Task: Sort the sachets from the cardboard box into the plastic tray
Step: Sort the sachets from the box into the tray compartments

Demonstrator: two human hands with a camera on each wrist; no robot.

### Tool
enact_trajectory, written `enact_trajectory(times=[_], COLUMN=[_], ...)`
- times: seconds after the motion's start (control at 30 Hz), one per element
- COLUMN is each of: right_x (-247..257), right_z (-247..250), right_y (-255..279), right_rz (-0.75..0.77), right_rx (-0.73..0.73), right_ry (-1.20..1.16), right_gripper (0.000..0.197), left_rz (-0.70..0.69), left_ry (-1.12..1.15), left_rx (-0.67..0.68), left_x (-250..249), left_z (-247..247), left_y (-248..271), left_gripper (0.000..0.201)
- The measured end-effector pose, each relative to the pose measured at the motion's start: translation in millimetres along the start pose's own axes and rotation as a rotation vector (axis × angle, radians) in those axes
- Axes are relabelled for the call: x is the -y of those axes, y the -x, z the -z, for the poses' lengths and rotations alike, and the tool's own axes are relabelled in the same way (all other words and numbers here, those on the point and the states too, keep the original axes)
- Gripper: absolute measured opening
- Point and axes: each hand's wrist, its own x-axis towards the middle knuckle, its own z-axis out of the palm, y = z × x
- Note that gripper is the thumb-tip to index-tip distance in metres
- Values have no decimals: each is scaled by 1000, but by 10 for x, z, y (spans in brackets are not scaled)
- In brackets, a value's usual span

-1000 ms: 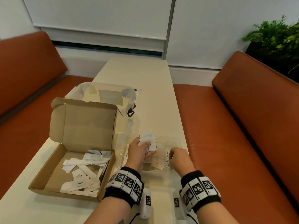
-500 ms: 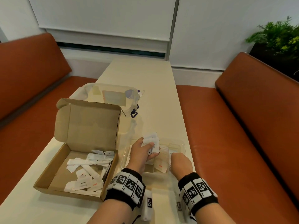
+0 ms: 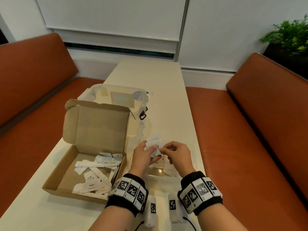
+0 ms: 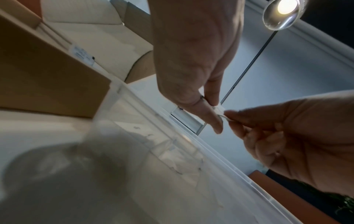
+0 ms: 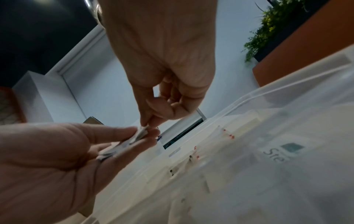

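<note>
My left hand [image 3: 146, 151] holds a small bunch of white sachets [image 3: 155, 144] above the clear plastic tray [image 3: 194, 157]. My right hand [image 3: 164, 150] pinches the edge of one sachet in that bunch [image 5: 142, 131], thumb against forefinger; the same pinch shows in the left wrist view [image 4: 223, 115]. The tray holds several sachets, one with red print [image 3: 169, 170]. The open cardboard box [image 3: 56, 176] stands left of the tray with several white sachets [image 3: 93, 185] loose inside, its lid upright.
A clear plastic lidded container [image 3: 120, 97] stands behind the box on the cream table [image 3: 158, 90]. Orange bench seats [image 3: 233, 147] flank the table on both sides. A green plant [image 3: 290, 37] sits at the far right.
My right hand rose from the tray's right side and came to the bunch in my left hand, where it now pinches one sachet. The left hand stayed above the tray.
</note>
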Motion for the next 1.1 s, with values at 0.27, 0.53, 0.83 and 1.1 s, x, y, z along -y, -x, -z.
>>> enact_trajectory(times=[0.27, 0.53, 0.83, 1.1], right_x=[-28, -124, -261, -308], right_z=[-43, -313, -367, -379], right_y=[-120, -187, -216, -179], right_rz=[56, 174, 201, 246], right_rx=[-20, 156, 177, 174], right_ry=[232, 826, 1001, 968], right_gripper=[13, 20, 17, 9], left_rz=[-100, -107, -86, -67], left_ry=[78, 108, 43, 15], left_rx=[-122, -135, -169, -206], left_x=[-47, -60, -11, -7], left_z=[264, 318, 341, 327], left_y=[-66, -113, -132, -173], left_gripper=[23, 18, 20, 21])
